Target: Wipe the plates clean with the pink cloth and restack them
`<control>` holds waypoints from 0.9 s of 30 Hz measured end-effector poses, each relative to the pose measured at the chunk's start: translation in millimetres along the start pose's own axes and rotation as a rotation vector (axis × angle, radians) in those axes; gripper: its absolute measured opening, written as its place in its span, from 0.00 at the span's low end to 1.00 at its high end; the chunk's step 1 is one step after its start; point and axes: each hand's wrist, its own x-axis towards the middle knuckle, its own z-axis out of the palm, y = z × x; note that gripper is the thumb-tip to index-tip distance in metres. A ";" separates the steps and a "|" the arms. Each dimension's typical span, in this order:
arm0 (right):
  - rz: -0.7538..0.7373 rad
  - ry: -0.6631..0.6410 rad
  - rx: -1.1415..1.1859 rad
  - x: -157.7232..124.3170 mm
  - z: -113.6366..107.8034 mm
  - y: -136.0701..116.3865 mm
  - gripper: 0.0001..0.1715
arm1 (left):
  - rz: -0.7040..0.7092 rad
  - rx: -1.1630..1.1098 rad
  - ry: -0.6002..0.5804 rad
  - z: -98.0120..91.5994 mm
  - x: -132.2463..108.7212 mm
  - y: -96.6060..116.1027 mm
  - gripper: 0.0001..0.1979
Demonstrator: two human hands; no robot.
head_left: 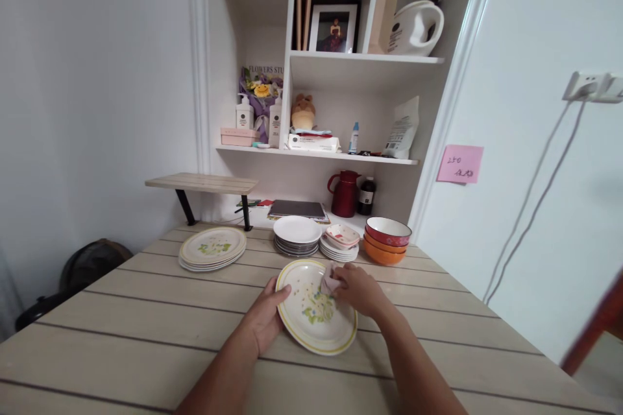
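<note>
A white plate [304, 334] with a yellow rim and a green flower print is tilted up over the table in front of me. My left hand [267, 312] grips its left edge, thumb on the face and the other fingers behind. Bunched in my right hand [357, 288] is a pale pinkish cloth [331, 280], pressed against the plate's upper right part. Most of the cloth is hidden by the fingers. A stack of similar flowered plates [213, 248] lies farther off to the left.
At the back of the wooden table [146, 337] stand a stack of white and dark-edged plates [296, 231], small dishes [342, 237] on little plates, and stacked red and orange bowls [386, 248]. Behind are a small raised shelf [204, 183], a red jug [344, 194] and a dark bottle [366, 196].
</note>
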 end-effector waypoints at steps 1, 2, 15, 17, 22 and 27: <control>-0.018 -0.041 0.015 -3.1 -2.5 1.4 0.18 | 0.003 0.002 0.002 0.0 0.1 0.0 0.22; -0.038 -0.082 0.029 -6.3 -4.9 1.5 0.17 | 0.008 0.004 0.000 0.0 0.1 0.0 0.21; -0.436 -0.212 0.281 -18.2 16.0 -56.2 0.19 | 0.006 -0.102 -0.068 2.5 0.2 1.1 0.22; -0.420 -0.051 0.297 -10.4 24.7 -64.9 0.17 | -0.003 -0.113 -0.065 1.3 2.3 0.0 0.21; -0.302 0.185 0.162 8.4 27.3 -66.0 0.16 | 0.030 -0.102 -0.060 -1.5 6.5 -3.6 0.22; -0.090 0.212 0.056 13.8 19.4 -34.3 0.22 | 0.056 -0.086 -0.049 -0.5 6.6 -4.0 0.22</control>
